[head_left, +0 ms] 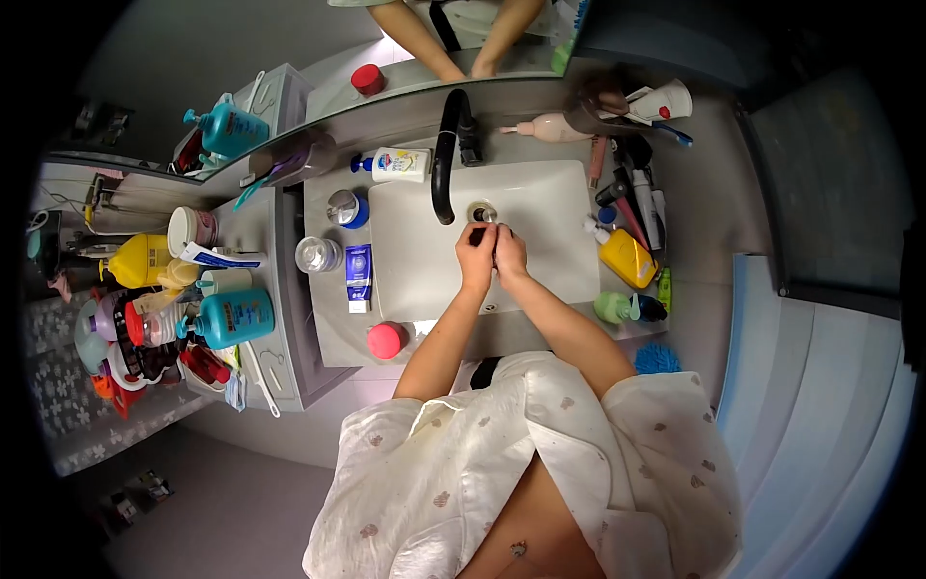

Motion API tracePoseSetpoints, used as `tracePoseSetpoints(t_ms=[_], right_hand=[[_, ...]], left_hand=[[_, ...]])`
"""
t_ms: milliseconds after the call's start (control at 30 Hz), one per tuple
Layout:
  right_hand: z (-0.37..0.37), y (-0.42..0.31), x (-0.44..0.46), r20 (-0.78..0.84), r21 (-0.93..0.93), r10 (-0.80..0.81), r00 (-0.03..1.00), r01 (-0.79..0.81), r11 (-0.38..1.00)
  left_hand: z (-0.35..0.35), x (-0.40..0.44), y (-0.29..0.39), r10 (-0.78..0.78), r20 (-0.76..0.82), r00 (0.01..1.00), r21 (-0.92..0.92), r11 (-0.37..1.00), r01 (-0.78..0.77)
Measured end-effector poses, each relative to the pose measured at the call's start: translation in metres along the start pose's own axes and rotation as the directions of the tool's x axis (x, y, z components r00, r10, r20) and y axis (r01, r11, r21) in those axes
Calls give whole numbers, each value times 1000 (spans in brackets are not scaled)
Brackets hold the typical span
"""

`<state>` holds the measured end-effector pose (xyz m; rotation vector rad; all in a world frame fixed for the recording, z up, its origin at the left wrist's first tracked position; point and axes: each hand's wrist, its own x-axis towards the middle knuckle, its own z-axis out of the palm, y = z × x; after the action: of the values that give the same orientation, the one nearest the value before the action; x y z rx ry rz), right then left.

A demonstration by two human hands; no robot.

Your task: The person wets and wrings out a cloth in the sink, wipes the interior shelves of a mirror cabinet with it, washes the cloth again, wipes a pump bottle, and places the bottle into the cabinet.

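Observation:
My left hand (474,255) and my right hand (511,253) meet over the white sink (405,280), with their fingertips close together. Both are closed, fingers curled inward. A dark patch shows between the fingers of the left one; whether it is an object or shadow, I cannot make out. Just beyond the fingertips lies the metal drain (481,210). The black faucet (445,159) arches over the basin, its spout end a little to the left of the hands. No stream of water is visible from it.
Left of the basin are a white pump bottle (400,164), a blue tube (358,277), a clear jar (318,255) and a red lid (386,340). A yellow bottle (627,257) and a green pump bottle (614,307) stand right. A crowded cabinet (289,318) adjoins the counter; a mirror (328,58) rises behind.

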<state>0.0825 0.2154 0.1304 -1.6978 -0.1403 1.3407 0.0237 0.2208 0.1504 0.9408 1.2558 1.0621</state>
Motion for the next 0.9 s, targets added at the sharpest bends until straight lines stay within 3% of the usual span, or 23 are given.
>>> tracePoseSetpoints(t_ms=[33, 67, 133, 167, 200, 233, 267, 300, 367, 400, 467, 500, 533, 600, 633, 700, 733, 800, 833, 867, 900], right_hand=[[-1, -1, 0, -75, -126, -145, 987, 135, 983], [-5, 0, -2, -78, -124, -141, 987, 131, 984], [-10, -12, -16, -86, -399, -198, 977, 148, 905], [-11, -16, -23, -86, -396, -196, 977, 147, 906], [-13, -18, -28, -74, -507, -329, 942, 248, 825], [-16, -19, -32, -45, -609, -452, 891, 334, 719], [-18, -18, -32, -47, -608, -452, 891, 333, 721], [-20, -17, -31, 33, -670, -576, 817, 446, 594], [-26, -11, -21, 206, -718, -786, 583, 636, 283], [-28, -14, -21, 201, -720, -786, 585, 632, 286], [-32, -20, -21, 401, -734, -768, 499, 677, 56], [-35, -21, -20, 495, -711, -751, 436, 701, -61], [-37, -21, -19, 493, -712, -753, 436, 700, -61], [-41, -23, -17, 627, -655, -693, 356, 723, -220], [-43, -24, -17, 624, -657, -695, 356, 722, -220], [-44, -27, -17, 592, -692, -635, 497, 717, -83], [-46, -26, -12, 593, -691, -636, 494, 718, -86], [-51, -26, -7, 275, -830, -528, 803, 476, 292], [-55, -28, -7, 190, -854, -396, 898, 350, 385], [-60, -31, -5, 190, -854, -400, 897, 352, 384], [-64, -33, -2, 153, -843, -228, 961, 247, 477]], left_hand=[[6, 0, -2, -61, -75, 995, -94, 994, 53], [8, -1, -4, -64, -73, 995, -92, 994, 57], [13, -2, -3, -245, -162, 956, -365, 915, 173], [15, -2, -4, -233, -191, 954, -380, 913, 146], [14, -2, -6, -232, -190, 954, -378, 914, 147], [13, -2, -8, -343, -166, 925, -456, 858, 236], [11, -1, -10, -447, -132, 885, -529, 787, 319], [8, 3, -17, -448, -129, 885, -527, 787, 322], [3, 11, -34, -584, 115, 804, -714, 514, 475], [2, 12, -34, -586, 117, 802, -711, 514, 479], [-2, 14, -33, -673, 271, 688, -662, 389, 641], [-4, 14, -34, -672, 273, 688, -659, 390, 643], [-6, 14, -36, -678, 324, 659, -638, 359, 682], [-9, 14, -42, -685, 421, 594, -583, 298, 756], [-8, 16, -46, -685, 423, 593, -580, 298, 758], [-7, 20, -53, -702, 358, 615, -580, 349, 736], [-4, 16, -39, -699, 360, 618, -581, 350, 735], [-6, 8, -17, -680, 360, 639, -229, 599, 767], [-16, 9, -12, -597, 409, 690, -57, 738, 673], [-19, 8, -6, -595, 411, 691, -57, 740, 670], [-17, 0, 14, -559, 481, 675, 172, 815, 553]])
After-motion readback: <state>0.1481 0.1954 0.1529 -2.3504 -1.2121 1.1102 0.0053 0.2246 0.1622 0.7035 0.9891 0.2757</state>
